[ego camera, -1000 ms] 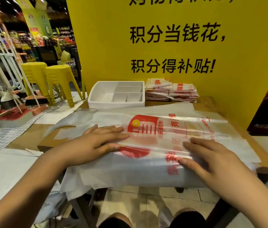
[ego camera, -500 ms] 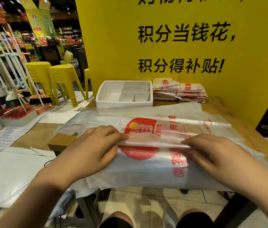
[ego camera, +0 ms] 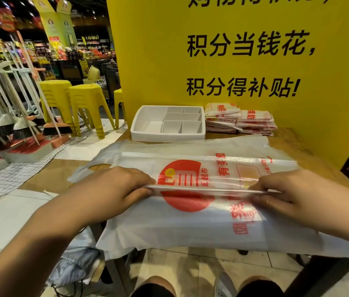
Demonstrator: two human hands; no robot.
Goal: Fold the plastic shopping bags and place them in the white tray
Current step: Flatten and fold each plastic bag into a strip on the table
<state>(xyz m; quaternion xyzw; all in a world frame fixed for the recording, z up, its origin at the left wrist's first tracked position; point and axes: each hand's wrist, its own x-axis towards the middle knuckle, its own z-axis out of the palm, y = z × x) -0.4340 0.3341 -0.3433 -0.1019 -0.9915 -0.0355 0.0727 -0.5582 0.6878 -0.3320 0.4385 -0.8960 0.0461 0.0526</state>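
Both hands have gone from lying flat on the bag (ego camera: 190, 224) to pinching it. The left hand (ego camera: 113, 189) and right hand (ego camera: 298, 196) are each clamped, thumb under and fingers over, on a lengthwise crease. That crease now stands up as a thin, taut ridge between them, running across the red logo.

The bag is spread over the near half of the desk (ego camera: 291, 144). Its handles trail toward the left edge and its near side hangs over the front edge. The tray (ego camera: 167, 137) sits at the far edge, left of centre and well apart from the bag. A stack of folded bags (ego camera: 240, 123) lies just beside the tray on its right, against the yellow sign (ego camera: 158, 61).

Smoothing looks finished, and the first long fold looks to be starting. The raised ridge probably has to be carried over and laid down evenly, so the film halves into a narrow strip. More folds would follow before this bag is small enough for a tray compartment. The film is thin and slippery, so uneven pull from either pinch could skew the crease.
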